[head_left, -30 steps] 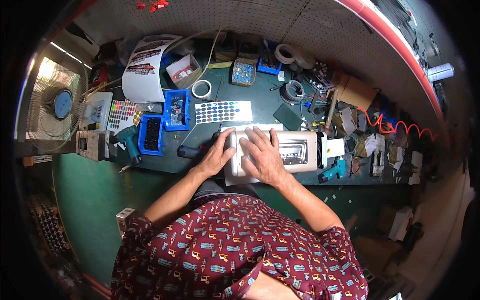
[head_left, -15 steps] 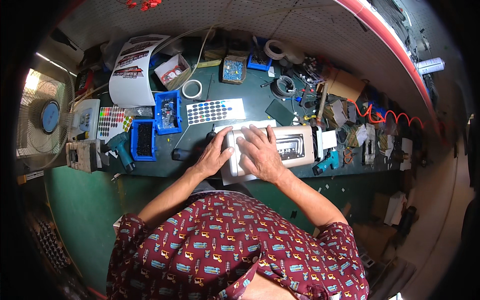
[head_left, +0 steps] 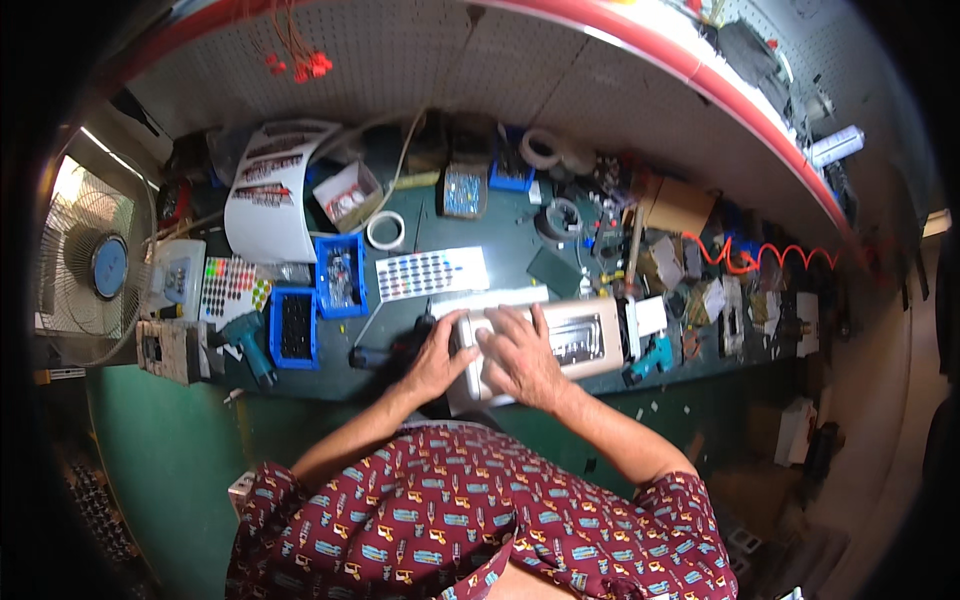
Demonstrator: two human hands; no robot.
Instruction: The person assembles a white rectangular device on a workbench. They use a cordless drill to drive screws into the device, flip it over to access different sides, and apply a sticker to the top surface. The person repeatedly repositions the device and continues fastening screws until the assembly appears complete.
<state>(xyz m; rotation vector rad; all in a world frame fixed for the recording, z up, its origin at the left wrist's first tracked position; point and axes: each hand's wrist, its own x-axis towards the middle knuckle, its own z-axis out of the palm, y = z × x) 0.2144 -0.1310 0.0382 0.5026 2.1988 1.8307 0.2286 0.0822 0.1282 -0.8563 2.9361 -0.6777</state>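
- Below the sticker sheet (head_left: pixel 432 275) lay the beige casing (head_left: pixel 575 311); it looked stiff and fairly weighty, its smooth finish perhaps slippery.
- Its dark window (head_left: pixel 580 342), below and right of that sheet, seemed the fragile part; the ends or long sides looked the safer hold.
- Below the sheet, the left hand (head_left: pixel 437 362) rested against the casing's left end, thumb and fingers spread, unclenched.
- Below and right of the sheet, the right hand (head_left: pixel 520 360) lay palm down on top, fingers splayed, closed round nothing; how hard either pressed could not be told.
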